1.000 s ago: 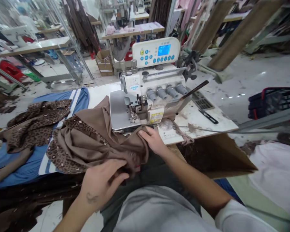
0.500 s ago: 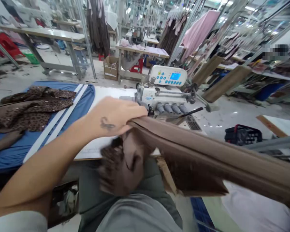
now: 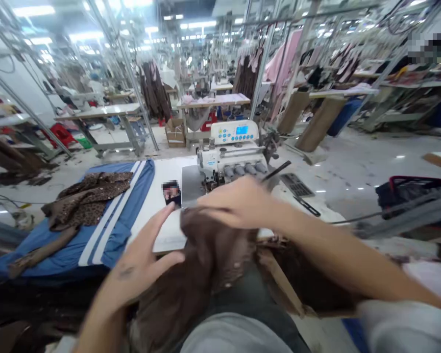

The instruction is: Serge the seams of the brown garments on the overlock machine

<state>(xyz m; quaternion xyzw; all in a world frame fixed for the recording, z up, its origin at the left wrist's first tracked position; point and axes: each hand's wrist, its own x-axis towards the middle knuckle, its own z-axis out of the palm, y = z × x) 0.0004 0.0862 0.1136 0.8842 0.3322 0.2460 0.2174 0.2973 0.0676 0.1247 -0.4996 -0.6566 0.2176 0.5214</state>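
A brown garment (image 3: pixel 202 274) hangs bunched from the front edge of the white sewing table (image 3: pixel 161 215) down over my lap. My right hand (image 3: pixel 238 203) reaches across from the right and pinches its top edge, closed on the cloth. My left hand (image 3: pixel 143 267) hovers just left of the fabric with fingers spread apart, holding nothing. Behind my hands stands the white overlock sewing machine (image 3: pixel 230 162) with its blue-lit control panel.
A blue striped cloth (image 3: pixel 106 220) covers the table's left end, with a leopard-print garment (image 3: pixel 88 196) lying on it. A black crate (image 3: pixel 411 193) sits on the floor at right. Other work tables and hanging clothes fill the background.
My left hand let go of the brown garment and dropped lower left, fingers spread. My right hand came in and took its top edge. The stretched fabric has fallen into a bunch.
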